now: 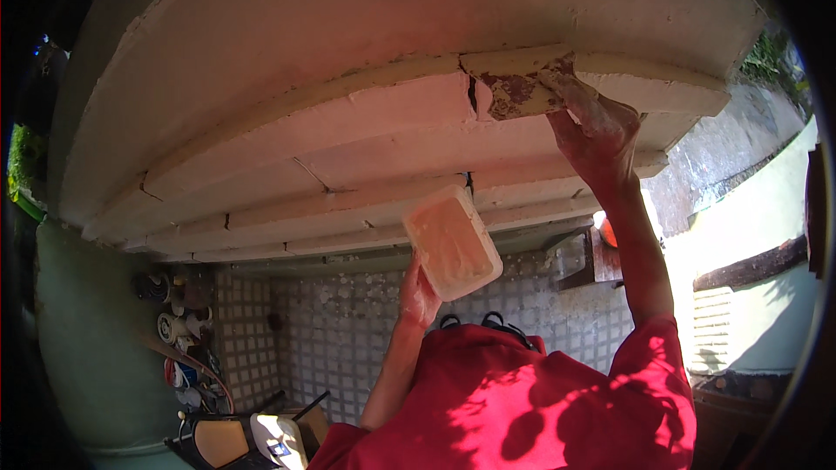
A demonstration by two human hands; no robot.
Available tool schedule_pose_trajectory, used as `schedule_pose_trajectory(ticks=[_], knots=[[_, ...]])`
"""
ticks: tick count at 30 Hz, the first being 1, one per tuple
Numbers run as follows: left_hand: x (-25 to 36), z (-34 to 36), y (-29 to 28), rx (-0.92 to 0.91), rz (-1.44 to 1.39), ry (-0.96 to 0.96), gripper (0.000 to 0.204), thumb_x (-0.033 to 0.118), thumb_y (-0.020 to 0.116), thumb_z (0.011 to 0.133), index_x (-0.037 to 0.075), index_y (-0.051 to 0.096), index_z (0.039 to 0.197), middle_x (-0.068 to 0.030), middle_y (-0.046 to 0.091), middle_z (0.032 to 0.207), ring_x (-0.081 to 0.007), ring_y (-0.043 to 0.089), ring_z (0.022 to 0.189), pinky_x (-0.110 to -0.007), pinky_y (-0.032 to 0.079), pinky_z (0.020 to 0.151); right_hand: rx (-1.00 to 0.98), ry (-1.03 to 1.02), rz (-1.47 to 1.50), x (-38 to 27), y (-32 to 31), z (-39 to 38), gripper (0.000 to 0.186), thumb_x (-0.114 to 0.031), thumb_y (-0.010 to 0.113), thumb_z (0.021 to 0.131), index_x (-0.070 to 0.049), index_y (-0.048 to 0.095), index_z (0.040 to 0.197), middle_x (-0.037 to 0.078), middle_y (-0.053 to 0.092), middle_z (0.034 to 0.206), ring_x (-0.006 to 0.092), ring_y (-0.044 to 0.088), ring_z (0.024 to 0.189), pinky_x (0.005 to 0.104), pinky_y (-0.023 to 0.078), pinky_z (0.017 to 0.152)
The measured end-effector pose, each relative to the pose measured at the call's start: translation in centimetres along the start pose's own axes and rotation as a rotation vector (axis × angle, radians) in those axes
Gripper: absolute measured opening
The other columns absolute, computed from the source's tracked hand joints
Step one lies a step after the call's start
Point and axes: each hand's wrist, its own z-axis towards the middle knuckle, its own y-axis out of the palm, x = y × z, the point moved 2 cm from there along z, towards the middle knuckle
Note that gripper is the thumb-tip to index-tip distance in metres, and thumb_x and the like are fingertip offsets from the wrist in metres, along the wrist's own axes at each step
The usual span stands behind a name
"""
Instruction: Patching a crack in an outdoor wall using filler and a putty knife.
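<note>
My right hand (596, 122) is raised, closed on a wide flat filling blade (518, 87) with mottled brown stains, held against a white stepped moulding (374, 113) near a dark vertical crack. Lower and left of it, my left hand (418, 292) grips a rectangular white plastic tub (448, 239) with pale paste smeared inside. The moulding runs in curved ledges below a broad painted surface (348, 9), with several small cracks along them.
Below are a tiled floor (322, 357), several cans and buckets (174, 326) by the green wall (96, 322), and a chair (226, 439). At right stand a small wooden table (601, 261) with an orange container and a sunlit wall (749, 322); greenery shows at both edges.
</note>
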Motion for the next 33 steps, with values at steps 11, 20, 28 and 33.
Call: schedule_pose_trajectory(ticks=[11, 20, 28, 33], knots=[[0.2, 0.1, 0.0, -0.004, 0.000, 0.010, 0.056, 0.037, 0.045, 0.098, 0.006, 0.032, 0.143, -0.0061, 0.038, 0.145, -0.0220, 0.038, 0.132, -0.038, 0.031, 0.110, 0.204, 0.114, 0.022, -1.8, 2.6, -0.6, 0.035, 0.001, 0.070, 0.073, -0.008, 0.067, 0.106, 0.012, 0.069, 0.095, 0.0268, 0.069, 0.074, 0.0300, 0.055, 0.061], [0.2, -0.1, -0.6, -0.010, -0.009, 0.009, 0.055, 0.037, 0.045, 0.098, 0.008, 0.032, 0.143, -0.0051, 0.039, 0.145, -0.0218, 0.039, 0.132, -0.038, 0.032, 0.109, 0.129, 0.328, 0.223, -3.0, -1.4, 0.1, 0.043, -0.001, 0.069, 0.074, -0.002, 0.063, 0.116, 0.015, 0.069, 0.101, 0.0225, 0.070, 0.087, 0.0307, 0.056, 0.077], [0.1, 0.1, -0.9, 0.033, -0.028, 0.007, 0.053, 0.034, 0.046, 0.098, 0.009, 0.033, 0.143, -0.0071, 0.041, 0.144, -0.0246, 0.041, 0.131, -0.042, 0.035, 0.108, 0.128, 0.302, 0.544, -0.8, 0.5, 3.2, 0.036, -0.006, 0.071, 0.080, 0.000, 0.064, 0.114, 0.011, 0.069, 0.097, 0.0124, 0.065, 0.084, 0.0266, 0.055, 0.071], [-0.1, 0.1, -1.5, 0.018, -0.022, 0.009, 0.054, 0.035, 0.046, 0.098, 0.009, 0.032, 0.143, -0.0074, 0.041, 0.144, -0.0248, 0.041, 0.131, -0.043, 0.035, 0.108, 0.188, 0.231, 0.497, 1.2, 1.6, 5.1, 0.020, -0.003, 0.070, 0.082, -0.005, 0.070, 0.102, 0.006, 0.072, 0.089, 0.0063, 0.065, 0.071, 0.0216, 0.053, 0.055]])
